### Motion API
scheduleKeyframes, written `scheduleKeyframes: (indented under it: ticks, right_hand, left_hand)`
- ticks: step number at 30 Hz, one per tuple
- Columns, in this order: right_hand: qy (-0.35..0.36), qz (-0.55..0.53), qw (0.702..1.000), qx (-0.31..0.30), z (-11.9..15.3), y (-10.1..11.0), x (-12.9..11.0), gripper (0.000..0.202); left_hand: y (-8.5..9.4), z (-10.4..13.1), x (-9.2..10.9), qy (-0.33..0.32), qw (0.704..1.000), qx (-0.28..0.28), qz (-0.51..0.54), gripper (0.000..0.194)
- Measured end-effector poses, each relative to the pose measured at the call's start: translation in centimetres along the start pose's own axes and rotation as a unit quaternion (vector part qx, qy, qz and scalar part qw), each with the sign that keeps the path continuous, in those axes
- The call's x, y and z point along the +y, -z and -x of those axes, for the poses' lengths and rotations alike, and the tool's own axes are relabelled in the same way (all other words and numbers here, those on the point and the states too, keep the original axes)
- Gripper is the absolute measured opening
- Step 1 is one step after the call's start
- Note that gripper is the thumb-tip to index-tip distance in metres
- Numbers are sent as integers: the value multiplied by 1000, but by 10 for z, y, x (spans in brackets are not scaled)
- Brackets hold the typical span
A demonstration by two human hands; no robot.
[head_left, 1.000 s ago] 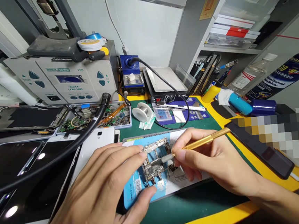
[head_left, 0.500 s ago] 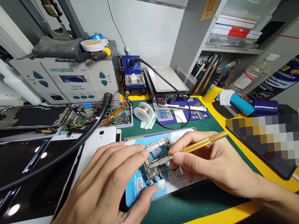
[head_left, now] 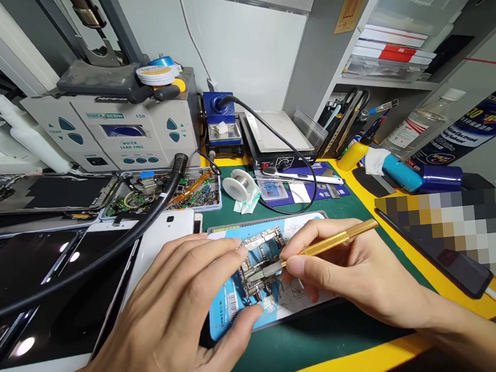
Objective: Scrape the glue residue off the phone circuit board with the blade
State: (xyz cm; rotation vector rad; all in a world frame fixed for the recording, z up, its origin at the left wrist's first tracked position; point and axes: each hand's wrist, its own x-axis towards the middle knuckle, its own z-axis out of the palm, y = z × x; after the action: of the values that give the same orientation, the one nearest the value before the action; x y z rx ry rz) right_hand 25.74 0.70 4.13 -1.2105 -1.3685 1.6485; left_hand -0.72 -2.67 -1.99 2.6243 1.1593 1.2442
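Note:
A small phone circuit board [head_left: 259, 242] with open cut-outs lies on a blue-and-white printed mat [head_left: 223, 321]. Fingertips and thumb of my left hand [head_left: 172, 308] hold the board by its left side. In a pinch grip, my right hand [head_left: 351, 269] has a craft knife [head_left: 333, 241] with a gold knurled handle. The knife slants down to the left, and its flat blade lies low over the lower middle of the board. Whether the blade edge touches the board I cannot tell.
Behind stand a grey hot air station [head_left: 117, 134], a solder spool [head_left: 237, 187], a soldering station [head_left: 222, 124] and a hot plate [head_left: 278, 134]. A black hose [head_left: 118, 241] crosses over phones [head_left: 67, 306] at left. Another phone [head_left: 436, 256] lies at right on the yellow edge.
The knife blade has shifted very slightly on the board. Both hands keep their hold, and the whole view has moved a little.

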Motion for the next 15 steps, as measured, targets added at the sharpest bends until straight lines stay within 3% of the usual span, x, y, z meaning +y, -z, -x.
scheduleKeyframes:
  ticks: [6,15]
  right_hand:
    - [-1,-16,1000,0,0,1,1,26]
    - [-17,-16,1000,-10,-1,0,-4,27]
  left_hand:
    - [-3,7,1,4,1000,-2,-4,62]
    - [3,-3,-3,4,1000,2,-7,60]
